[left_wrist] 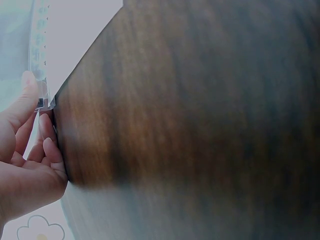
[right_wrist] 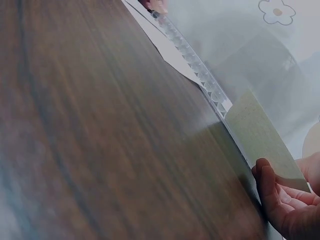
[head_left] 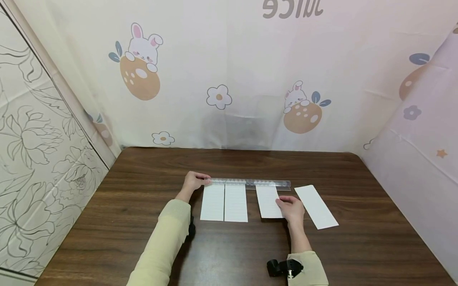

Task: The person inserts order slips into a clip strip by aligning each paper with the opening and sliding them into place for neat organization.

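A clear plastic strip with a row of rounded shapes lies crosswise over the table. My left hand pinches its left end; in the left wrist view the thumb presses on top of the strip. Two lined white cards lie side by side, their top edges at the strip. My right hand pinches a third white card by its lower right edge, tilted off the table. That card's top end meets the strip, whether under or in it I cannot tell.
Right of my right hand, another white card lies slanted on the brown wooden table. A printed curtain hangs behind the table's far edge. Patterned cloth hangs at both sides.
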Action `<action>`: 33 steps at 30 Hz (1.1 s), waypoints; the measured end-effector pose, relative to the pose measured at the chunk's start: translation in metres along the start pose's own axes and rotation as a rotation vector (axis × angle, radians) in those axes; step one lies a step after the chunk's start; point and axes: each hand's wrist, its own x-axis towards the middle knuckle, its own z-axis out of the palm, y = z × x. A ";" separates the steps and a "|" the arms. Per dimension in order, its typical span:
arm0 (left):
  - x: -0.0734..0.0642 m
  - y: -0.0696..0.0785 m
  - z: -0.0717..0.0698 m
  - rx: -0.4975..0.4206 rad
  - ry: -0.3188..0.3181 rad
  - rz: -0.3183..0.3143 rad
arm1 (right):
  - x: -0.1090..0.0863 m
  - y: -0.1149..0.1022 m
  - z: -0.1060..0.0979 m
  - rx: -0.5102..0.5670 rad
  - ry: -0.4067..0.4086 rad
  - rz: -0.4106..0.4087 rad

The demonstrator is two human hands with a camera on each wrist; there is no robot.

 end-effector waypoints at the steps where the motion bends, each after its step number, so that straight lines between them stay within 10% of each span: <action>1: 0.000 0.000 0.000 -0.001 0.000 -0.002 | 0.000 0.000 0.000 0.001 -0.003 0.002; 33: 0.000 0.000 0.001 -0.009 -0.004 -0.011 | -0.008 -0.007 0.010 0.034 -0.059 -0.006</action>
